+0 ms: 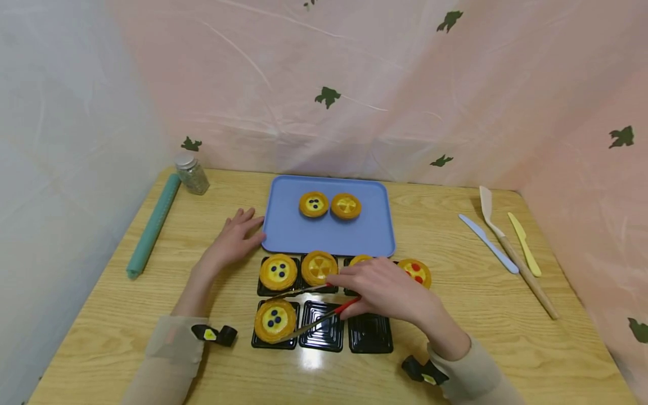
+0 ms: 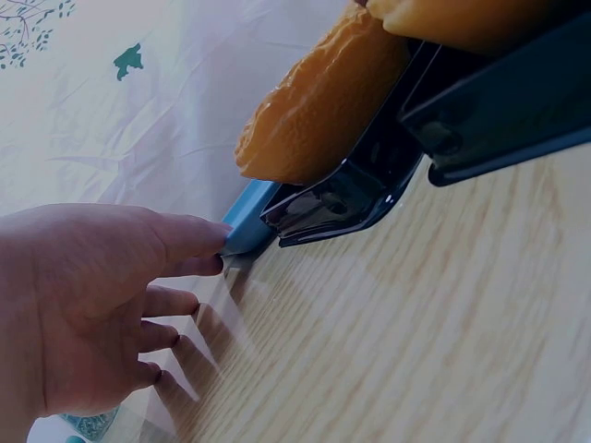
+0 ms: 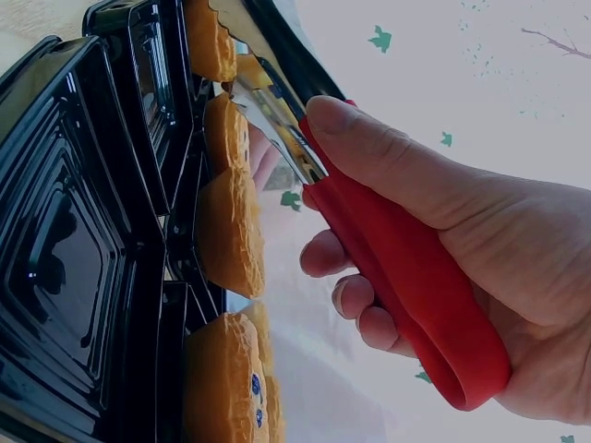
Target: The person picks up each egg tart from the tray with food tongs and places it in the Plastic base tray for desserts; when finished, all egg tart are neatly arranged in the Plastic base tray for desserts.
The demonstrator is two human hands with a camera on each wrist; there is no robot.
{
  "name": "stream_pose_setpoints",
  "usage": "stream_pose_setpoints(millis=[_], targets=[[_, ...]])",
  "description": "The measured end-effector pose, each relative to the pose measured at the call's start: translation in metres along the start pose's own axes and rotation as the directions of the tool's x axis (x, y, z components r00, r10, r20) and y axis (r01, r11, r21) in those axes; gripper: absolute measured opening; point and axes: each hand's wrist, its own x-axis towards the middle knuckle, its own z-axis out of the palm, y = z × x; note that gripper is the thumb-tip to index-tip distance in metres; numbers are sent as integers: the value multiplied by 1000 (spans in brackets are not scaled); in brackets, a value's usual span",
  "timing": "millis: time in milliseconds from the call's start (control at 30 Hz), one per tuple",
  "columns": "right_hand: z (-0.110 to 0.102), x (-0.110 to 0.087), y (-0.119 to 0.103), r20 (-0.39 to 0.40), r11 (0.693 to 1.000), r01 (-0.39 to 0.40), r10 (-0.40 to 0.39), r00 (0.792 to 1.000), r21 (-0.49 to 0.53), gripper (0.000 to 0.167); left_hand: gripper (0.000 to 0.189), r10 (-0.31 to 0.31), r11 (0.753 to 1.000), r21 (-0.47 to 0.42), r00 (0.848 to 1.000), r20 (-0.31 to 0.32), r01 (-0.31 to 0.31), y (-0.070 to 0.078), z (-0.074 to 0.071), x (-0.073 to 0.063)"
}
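My right hand [image 1: 377, 284] grips red-handled metal tongs [image 3: 406, 268], thumb on one handle and fingers curled round the other. In the head view the tong arms stand spread on either side of a blueberry-topped tart [image 1: 275, 322], which sits in the front-left black square tray [image 1: 258, 342]. My left hand [image 1: 235, 236] lies at the left edge of the blue tray [image 1: 329, 242]. Its thumb touches the tray's corner in the left wrist view, the other fingers loosely extended. Two tarts sit on the blue tray: one with blueberries [image 1: 313, 205], one with yellow wedges [image 1: 346, 206].
Behind the front row, black trays hold a blueberry tart [image 1: 278, 272], a yellow-wedge tart [image 1: 319, 268] and a red-topped tart [image 1: 416, 273]. A teal rolling pin [image 1: 154, 225] and glass jar [image 1: 193, 177] are left; a spatula [image 1: 521, 267], blue knife [image 1: 488, 243] and yellow knife [image 1: 525, 244] right.
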Motion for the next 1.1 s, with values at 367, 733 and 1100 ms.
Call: stream_pose_setpoints(millis=[367,733,1100], targets=[[-1,-2,2,-25,1000,10,-10,1000,-5,61,56,-18,1000,6,1000,0,18,0,1,1],[-15,-11,8,-80,999,-17,21,997,49,67,56,-8,1000,7,1000,-5,8,1,1,1],[-37,-25,45,-175,942,-318,333,927,106,65,56,-12,1000,6,1000,-3,12,3,0,-1]])
